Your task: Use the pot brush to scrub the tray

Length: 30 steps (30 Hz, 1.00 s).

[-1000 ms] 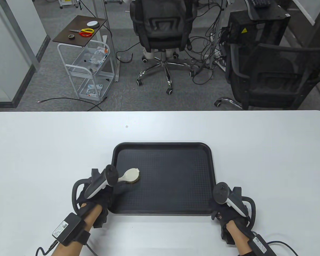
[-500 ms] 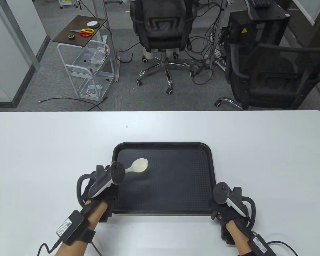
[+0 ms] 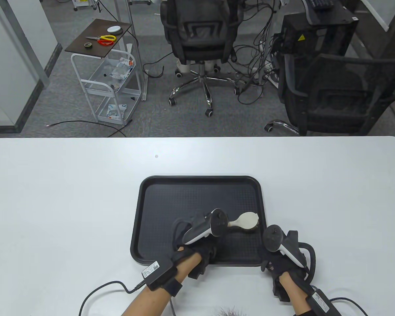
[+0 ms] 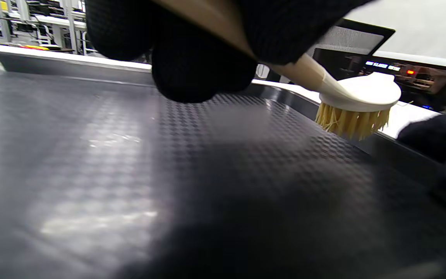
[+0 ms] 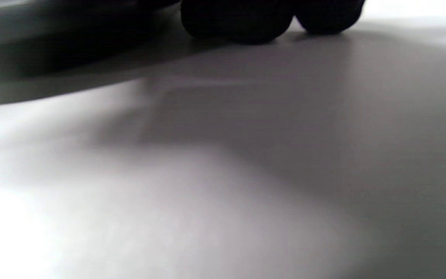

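Left hand (image 3: 197, 240), clenched round the brush (image 3: 247, 221) handle, has swept from the tray's (image 3: 144, 197) left to its right edge, skewing it; right hand (image 3: 281, 260) steadies the near-right corner, grip unclear.

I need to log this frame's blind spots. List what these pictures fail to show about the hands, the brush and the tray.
- Left hand fingers: table view, tracker covers them.
- Pot brush handle: left wrist view, mostly inside the glove.
- Right hand grip on the tray: table view, tracker hides it; right wrist view is blurred.
- Bristle contact with the tray: left wrist view, unclear.
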Each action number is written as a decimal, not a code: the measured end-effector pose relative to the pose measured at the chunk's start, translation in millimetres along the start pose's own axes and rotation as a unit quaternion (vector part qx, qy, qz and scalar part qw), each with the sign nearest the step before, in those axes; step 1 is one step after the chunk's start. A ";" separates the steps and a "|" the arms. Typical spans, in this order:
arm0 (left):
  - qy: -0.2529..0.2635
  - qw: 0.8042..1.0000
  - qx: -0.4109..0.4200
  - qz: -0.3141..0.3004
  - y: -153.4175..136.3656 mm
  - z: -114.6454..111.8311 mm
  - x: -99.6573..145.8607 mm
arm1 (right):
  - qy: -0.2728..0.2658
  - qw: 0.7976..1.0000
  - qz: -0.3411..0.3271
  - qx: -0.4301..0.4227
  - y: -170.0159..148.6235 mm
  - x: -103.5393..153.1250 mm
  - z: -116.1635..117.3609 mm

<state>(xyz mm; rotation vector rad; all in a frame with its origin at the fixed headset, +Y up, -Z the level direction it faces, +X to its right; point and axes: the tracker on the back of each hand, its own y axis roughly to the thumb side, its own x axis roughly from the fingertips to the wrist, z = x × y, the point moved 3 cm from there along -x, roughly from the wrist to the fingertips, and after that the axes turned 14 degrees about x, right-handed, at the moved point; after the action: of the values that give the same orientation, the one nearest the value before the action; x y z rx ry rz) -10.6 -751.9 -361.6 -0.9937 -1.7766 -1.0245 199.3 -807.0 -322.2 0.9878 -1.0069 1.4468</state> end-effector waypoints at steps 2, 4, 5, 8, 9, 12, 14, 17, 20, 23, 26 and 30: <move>-0.009 1.000 -0.002 -0.004 4.6 -8.3 -1.8 | 0.000 1.000 0.000 -0.001 0.0 0.2 0.0; -0.016 1.000 -0.004 -0.005 6.4 -14.2 -1.8 | 0.000 1.000 0.000 0.002 0.4 0.0 0.0; -0.015 1.000 -0.003 -0.007 6.2 -15.6 -0.9 | 0.000 1.000 0.000 0.001 0.1 0.0 -0.1; -0.018 1.000 0.001 -0.002 0.1 -16.2 2.0 | 0.000 1.000 -0.001 -0.001 -0.2 0.0 0.0; -0.018 1.000 -0.004 0.004 -4.1 -15.7 4.0 | 0.000 1.000 0.000 0.001 0.2 -0.1 0.0; -0.014 1.000 -0.002 0.019 -23.2 -10.3 13.1 | 0.001 1.000 -0.001 -0.001 -0.5 -0.2 0.0; -0.019 0.999 0.004 0.033 -40.2 -6.5 21.1 | 0.000 1.000 -0.001 -0.001 -0.4 0.0 0.1; -0.009 0.998 0.001 0.060 -76.6 4.5 40.0 | 0.001 1.000 -0.001 0.000 -0.3 -0.2 0.1; -0.005 0.995 0.013 0.100 -117.5 17.4 60.6 | -0.001 1.000 0.000 0.000 0.0 0.0 0.2; 0.006 0.990 0.018 0.137 -156.3 30.5 82.4 | 0.000 1.000 0.000 0.000 -0.2 -0.1 0.2; 0.010 0.984 0.038 0.176 -194.1 41.8 102.8 | -0.001 1.000 0.001 -0.001 0.1 0.0 0.2; 0.022 0.973 0.046 0.225 -233.1 55.2 126.3 | 0.000 1.000 0.000 -0.002 -0.4 0.0 0.2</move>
<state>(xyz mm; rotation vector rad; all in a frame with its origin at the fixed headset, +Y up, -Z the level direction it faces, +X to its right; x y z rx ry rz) -278.3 -756.2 -321.0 -1.2316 -1.4545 -0.6654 199.7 -807.1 -322.1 0.9850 -1.0102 1.4444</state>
